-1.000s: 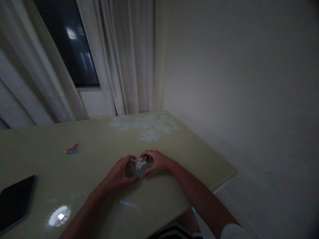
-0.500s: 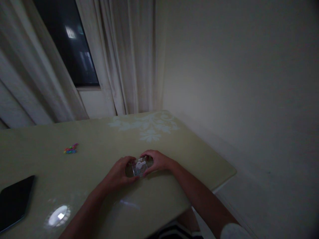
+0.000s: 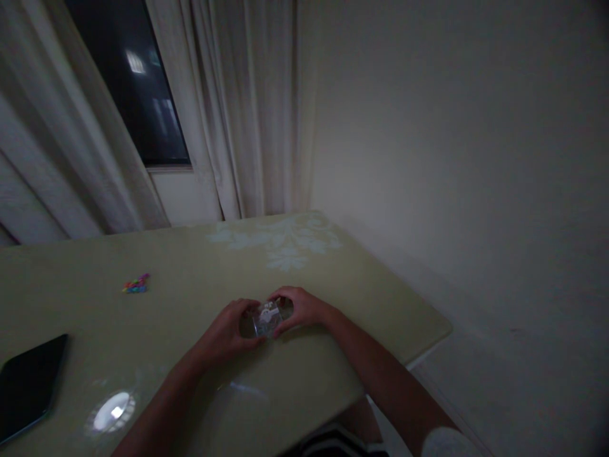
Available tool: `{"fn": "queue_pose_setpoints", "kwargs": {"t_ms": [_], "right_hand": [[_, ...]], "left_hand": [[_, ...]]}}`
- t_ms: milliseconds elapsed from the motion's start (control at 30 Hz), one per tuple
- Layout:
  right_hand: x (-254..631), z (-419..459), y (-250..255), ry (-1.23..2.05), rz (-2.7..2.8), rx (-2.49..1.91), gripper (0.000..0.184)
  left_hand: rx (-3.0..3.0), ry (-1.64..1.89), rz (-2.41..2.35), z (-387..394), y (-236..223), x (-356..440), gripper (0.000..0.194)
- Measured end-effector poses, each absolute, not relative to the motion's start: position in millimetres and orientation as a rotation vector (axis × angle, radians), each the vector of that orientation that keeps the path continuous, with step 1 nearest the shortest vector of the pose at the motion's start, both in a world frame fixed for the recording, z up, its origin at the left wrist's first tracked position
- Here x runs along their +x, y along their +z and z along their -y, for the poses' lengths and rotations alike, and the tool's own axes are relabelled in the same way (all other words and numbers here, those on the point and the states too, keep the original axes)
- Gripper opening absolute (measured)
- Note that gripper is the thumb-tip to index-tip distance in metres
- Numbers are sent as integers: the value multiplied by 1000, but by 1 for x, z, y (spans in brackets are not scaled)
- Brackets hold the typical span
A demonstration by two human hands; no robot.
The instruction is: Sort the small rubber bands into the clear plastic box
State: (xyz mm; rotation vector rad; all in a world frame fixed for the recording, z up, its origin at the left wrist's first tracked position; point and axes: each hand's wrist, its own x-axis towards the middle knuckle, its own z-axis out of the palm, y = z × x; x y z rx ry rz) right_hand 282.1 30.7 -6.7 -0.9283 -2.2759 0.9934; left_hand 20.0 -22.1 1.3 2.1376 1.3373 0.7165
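Observation:
A small clear plastic box [image 3: 267, 320] with whitish shapes showing in it is between my two hands, at or just above the tabletop. My left hand [image 3: 233, 327] curves round its left side, thumb at the near edge and fingers at the far edge. On the other side, my right hand [image 3: 302, 308] grips it the same way, with thumb and fingertips at the right corners. What the whitish shapes are is too small to tell.
The glossy greenish table [image 3: 200, 266] carries a small heap of colourful pieces [image 3: 136, 284] at the left and a dark tablet-like slab [image 3: 33, 384] at the near left. A wall [image 3: 451, 158] borders the right side; curtains [image 3: 247, 114] hang behind.

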Motion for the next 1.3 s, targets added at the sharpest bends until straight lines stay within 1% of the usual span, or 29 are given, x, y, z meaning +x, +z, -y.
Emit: {"fn": "queue_pose_setpoints", "kwargs": {"t_ms": [233,367,567,633,733,833,967,1033,1100,1200,1300], "right_hand": [[282,-31,-8,986,2275,-932,87],[282,-30,-6,988,2277,-919,85],[282,-30,-6,985,2288,-896,82],[283,-30,-6,938,2307,-887,83],[283,-30,-3,773,2342,-812,82],[288,-36,1,647,2251,-809,77],[310,-53,2,412,2043,-1087,69],[327,-61,0,278,1928,-1362,64],[344,-67,-4,215,1802,-1642,56],[363,-71,-8,210,1709,-1792,45],[364,-70,-7,208,1671,-1818,46]], "left_hand": [[2128,722,-1338,22,1,21,62],[2143,703,-1328,22,4,22,60],[2145,704,-1319,23,5,21,62],[2142,702,-1310,23,4,21,65],[2143,716,-1330,23,2,22,68],[2172,777,-1339,20,0,20,67],[2186,845,-1379,13,-2,10,58],[2174,889,-1435,9,-3,5,56],[2178,937,-1487,6,-5,0,57],[2173,997,-1530,3,-7,-5,58],[2145,1000,-1543,1,-8,-8,62]]}}
